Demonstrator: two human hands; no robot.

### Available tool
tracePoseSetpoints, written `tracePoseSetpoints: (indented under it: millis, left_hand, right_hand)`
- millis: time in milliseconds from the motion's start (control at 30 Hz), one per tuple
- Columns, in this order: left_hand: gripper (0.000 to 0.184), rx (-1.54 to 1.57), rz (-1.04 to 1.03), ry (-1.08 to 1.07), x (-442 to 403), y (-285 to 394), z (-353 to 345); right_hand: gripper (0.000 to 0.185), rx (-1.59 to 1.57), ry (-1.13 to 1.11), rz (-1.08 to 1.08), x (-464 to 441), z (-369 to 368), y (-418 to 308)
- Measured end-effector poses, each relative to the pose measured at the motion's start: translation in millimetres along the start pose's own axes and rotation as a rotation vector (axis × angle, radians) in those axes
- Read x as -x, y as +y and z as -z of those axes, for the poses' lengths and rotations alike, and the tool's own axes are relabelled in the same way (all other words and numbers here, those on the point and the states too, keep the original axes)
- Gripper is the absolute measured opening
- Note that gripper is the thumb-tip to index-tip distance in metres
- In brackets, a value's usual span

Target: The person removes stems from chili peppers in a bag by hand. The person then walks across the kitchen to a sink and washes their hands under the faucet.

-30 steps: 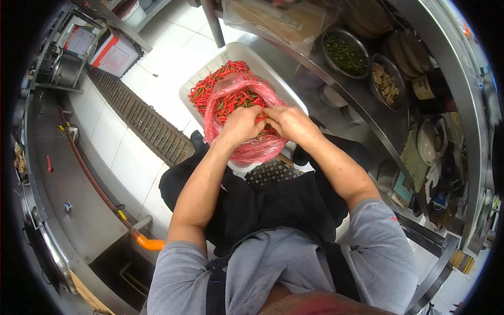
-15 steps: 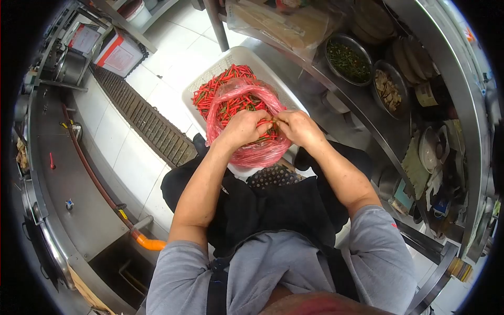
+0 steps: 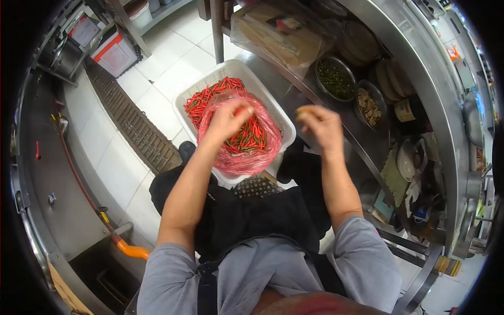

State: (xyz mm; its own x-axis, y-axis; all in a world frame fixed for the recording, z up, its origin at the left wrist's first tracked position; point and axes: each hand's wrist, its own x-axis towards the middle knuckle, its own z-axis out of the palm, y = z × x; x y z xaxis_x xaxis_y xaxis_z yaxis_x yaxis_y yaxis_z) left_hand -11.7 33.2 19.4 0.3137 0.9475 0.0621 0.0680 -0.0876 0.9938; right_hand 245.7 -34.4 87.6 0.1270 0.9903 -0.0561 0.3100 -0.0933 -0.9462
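Observation:
My left hand (image 3: 227, 123) is closed above the pink plastic bag (image 3: 240, 164), with a bit of red chili pepper (image 3: 240, 111) showing between thumb and fingers. Inside the open bag lie many red chilies (image 3: 252, 137) with green stems. More red chilies (image 3: 199, 104) are spread in the white perforated basket (image 3: 286, 123) under and behind the bag. Off to the right, beyond the basket's rim, my right hand (image 3: 323, 126) is raised with its fingers pinched. Something small at its fingertips is too blurred to name.
To the right stands a steel shelf (image 3: 362, 152) with a bowl of chopped greens (image 3: 336, 79), a bowl of pale slices (image 3: 369, 107) and a bagged package (image 3: 278, 39). A floor drain grate (image 3: 131, 118) and a steel counter (image 3: 68, 194) with a hose lie left.
My hands were together over the bag and are now apart. The right moved out past the basket's edge; the left shifted slightly left and up. The view shifted a little.

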Motion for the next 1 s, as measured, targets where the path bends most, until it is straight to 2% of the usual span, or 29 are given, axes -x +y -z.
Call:
tracePoseSetpoints:
  millis: [33,67,100,133,200,267,300,367,400,433,467,500,567,633,767,833,967,1000]
  left_hand:
    - [0.016,0.309,0.248,0.041,-1,3,7]
    - [0.015,0.487,0.252,0.072,0,11,12]
    - [0.014,0.663,0.257,0.104,2,15,16]
    - [0.017,0.771,0.188,0.034,-1,6,21]
    - [0.019,0.881,0.225,0.064,2,17,26]
    - [0.019,0.942,0.234,0.081,4,19,32]
    - [0.017,0.932,0.235,0.090,5,21,35]
    - [0.016,0.923,0.245,0.129,7,19,44]
    - [0.013,0.872,0.201,0.133,7,17,47]
    - [0.011,0.819,0.157,0.134,8,17,49]
    - [0.009,0.854,0.143,0.149,9,20,50]
    - [0.009,0.853,0.154,0.163,11,19,49]
    - [0.010,0.723,0.138,0.157,10,19,48]
    - [0.010,0.726,0.180,0.157,10,18,46]
    - [0.011,0.620,0.199,0.160,10,14,42]
    - [0.011,0.605,0.213,0.158,10,16,44]
    - [0.010,0.579,0.216,0.160,9,14,46]
    - [0.010,0.559,0.211,0.160,10,14,46]
  right_hand:
    - [0.019,-0.015,0.298,0.095,-6,24,-26]
    - [0.020,0.055,0.456,0.182,-17,38,-24]
    - [0.021,0.093,0.512,0.255,-25,53,-31]
    - [0.022,0.159,0.538,0.263,-39,65,-31]
    - [0.022,0.234,0.552,0.259,-62,87,-28]
    - [0.020,0.988,0.539,0.735,-74,96,-25]
    - [0.020,0.985,0.508,0.729,-71,86,-28]
    - [0.016,0.481,0.673,0.740,-60,59,-38]
    - [0.015,0.480,0.690,0.595,-46,40,-41]
    - [0.014,0.267,0.621,0.513,-37,15,-33]
    - [0.014,0.393,0.459,0.566,-26,-8,-28]
    - [0.017,0.446,0.247,0.521,-16,-34,-19]
    - [0.026,0.595,-0.146,0.637,-11,-77,26]
    - [0.026,0.661,-0.302,0.653,-2,-120,52]
    - [0.022,0.794,-0.401,0.626,-6,-160,69]
    - [0.017,0.896,-0.491,0.541,-13,-168,70]
    - [0.017,0.573,-0.213,0.583,-37,-148,70]
    - [0.019,0.507,-0.187,0.387,-37,-140,62]
